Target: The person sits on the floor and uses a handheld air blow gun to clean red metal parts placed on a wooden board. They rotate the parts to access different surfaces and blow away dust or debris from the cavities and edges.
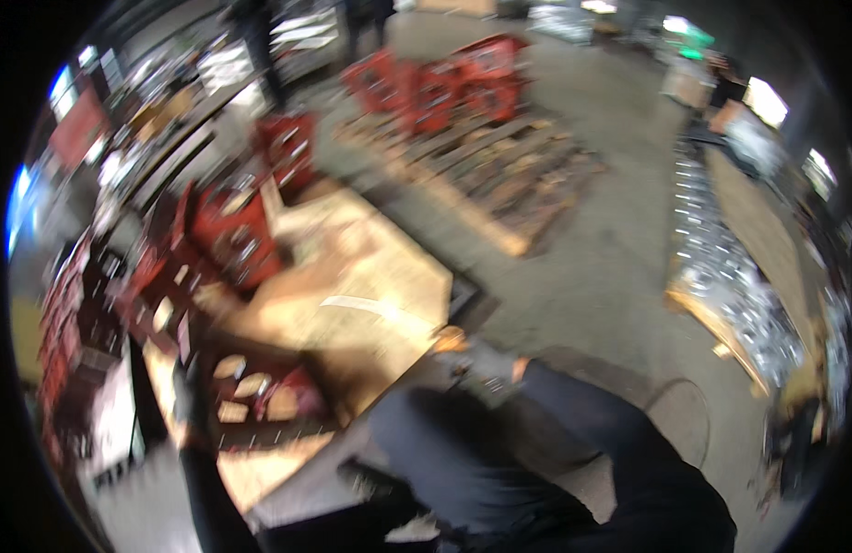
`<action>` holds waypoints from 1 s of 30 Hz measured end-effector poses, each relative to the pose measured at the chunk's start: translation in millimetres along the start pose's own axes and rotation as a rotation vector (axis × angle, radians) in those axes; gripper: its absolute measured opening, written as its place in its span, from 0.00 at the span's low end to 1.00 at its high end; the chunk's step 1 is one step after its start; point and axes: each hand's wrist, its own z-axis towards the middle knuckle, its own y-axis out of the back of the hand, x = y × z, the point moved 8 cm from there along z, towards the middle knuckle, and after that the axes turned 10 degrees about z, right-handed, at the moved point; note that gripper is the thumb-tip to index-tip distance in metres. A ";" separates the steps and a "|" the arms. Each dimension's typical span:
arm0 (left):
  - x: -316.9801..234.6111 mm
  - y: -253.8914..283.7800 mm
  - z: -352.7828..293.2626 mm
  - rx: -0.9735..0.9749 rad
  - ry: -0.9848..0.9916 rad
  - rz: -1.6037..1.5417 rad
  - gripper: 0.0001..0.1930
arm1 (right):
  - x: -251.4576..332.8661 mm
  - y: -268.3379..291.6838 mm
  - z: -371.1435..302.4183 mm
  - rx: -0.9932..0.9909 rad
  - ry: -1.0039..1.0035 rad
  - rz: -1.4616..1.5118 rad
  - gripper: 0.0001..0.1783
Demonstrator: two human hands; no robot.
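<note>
My left hand (pixel 188 396), in a dark glove, is against the left side of a dark red crate (pixel 320 396). Its fingers are smeared by motion, so its grip cannot be made out. Several pale tan, rounded pieces (pixel 252 384) lie inside this crate. On the right, my gloved right hand (pixel 486 361) reaches out low beside the edge of a large tan sheet (pixel 398 276). Its fingers look closed, with an orange-brown piece (pixel 451 339) at their tips. Blur hides what exactly they hold.
Stacked red crates (pixel 237 235) stand to the left. Farther off, more red crates (pixel 435 88) sit on a wooden pallet (pixel 509 175). Rows of shiny parts (pixel 721 267) lie on a pallet at right. My bent leg (pixel 453 442) is between my arms. People stand at the back.
</note>
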 end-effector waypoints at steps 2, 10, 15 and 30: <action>15.2 -39.1 39.7 0.074 -0.092 -0.029 0.20 | -70.5 56.7 3.3 0.090 -0.112 0.725 0.12; 76.9 50.3 46.8 -0.251 -0.155 0.354 0.20 | 37.7 -62.2 -8.2 0.052 -0.201 0.035 0.14; 67.7 44.4 42.1 -0.245 -0.094 0.406 0.19 | 40.6 -59.9 -12.9 0.184 -0.351 -0.028 0.15; 68.8 43.2 46.4 -0.252 -0.016 0.449 0.22 | 4.7 -82.5 25.9 0.377 -0.228 -0.146 0.21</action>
